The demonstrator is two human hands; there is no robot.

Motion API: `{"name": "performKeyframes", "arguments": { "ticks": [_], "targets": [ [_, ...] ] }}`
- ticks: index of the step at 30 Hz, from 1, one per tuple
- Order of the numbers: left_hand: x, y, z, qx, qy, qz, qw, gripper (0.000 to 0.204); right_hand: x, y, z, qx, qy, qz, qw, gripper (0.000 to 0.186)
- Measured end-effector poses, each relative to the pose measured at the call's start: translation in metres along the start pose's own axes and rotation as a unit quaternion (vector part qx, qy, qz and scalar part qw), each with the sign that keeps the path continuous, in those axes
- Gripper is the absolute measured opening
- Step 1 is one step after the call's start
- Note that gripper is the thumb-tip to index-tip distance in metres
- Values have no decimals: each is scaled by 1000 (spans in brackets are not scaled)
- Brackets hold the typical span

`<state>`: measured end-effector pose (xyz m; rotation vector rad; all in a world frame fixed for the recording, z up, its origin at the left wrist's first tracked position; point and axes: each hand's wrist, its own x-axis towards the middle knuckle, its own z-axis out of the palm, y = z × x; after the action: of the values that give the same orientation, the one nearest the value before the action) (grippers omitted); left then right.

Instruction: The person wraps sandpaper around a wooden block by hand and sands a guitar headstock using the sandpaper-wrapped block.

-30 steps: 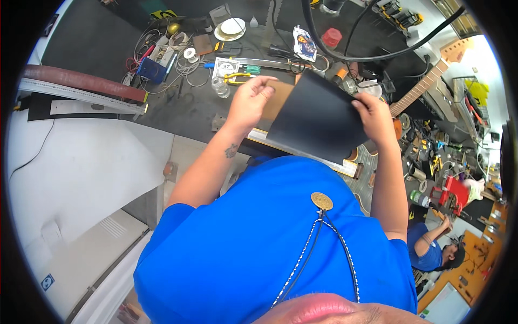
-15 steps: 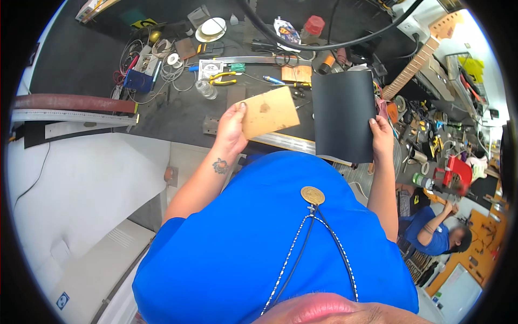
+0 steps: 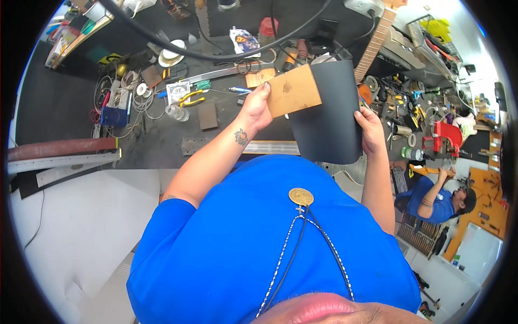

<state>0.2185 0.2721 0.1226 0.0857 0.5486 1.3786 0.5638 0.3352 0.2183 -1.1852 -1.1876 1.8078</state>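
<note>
A black sheet [image 3: 327,110] is pinched at its lower right edge by the right hand [image 3: 369,128], while a tan card [image 3: 294,90] is gripped by the left hand [image 3: 256,109], overlapping the sheet's upper left. Both are held above the cluttered dark workbench [image 3: 162,146]; a steadier result is judged likely if the edges are kept aligned and the sheet uncreased.

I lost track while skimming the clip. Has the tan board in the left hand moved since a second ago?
Yes. The tan board was hidden by the black sheet; the left hand has drawn it out leftward, overlapping the sheet's left edge.
</note>
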Motion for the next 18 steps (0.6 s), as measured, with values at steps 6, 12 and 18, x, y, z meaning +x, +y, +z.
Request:
{"name": "performKeyframes", "arguments": {
  "ticks": [6,12,18],
  "targets": [
    [26,-6,17,100,35,112,988,28,-1,-5,2,-3,1,-15,1000,15],
    [32,-1,12,122,50,162,978,25,2,-18,8,-71,5,-52,996,15],
    [21,29,12,-5,-40,42,998,25,-1,-30,18,-69,-10,-53,996,17]
  ]
}}
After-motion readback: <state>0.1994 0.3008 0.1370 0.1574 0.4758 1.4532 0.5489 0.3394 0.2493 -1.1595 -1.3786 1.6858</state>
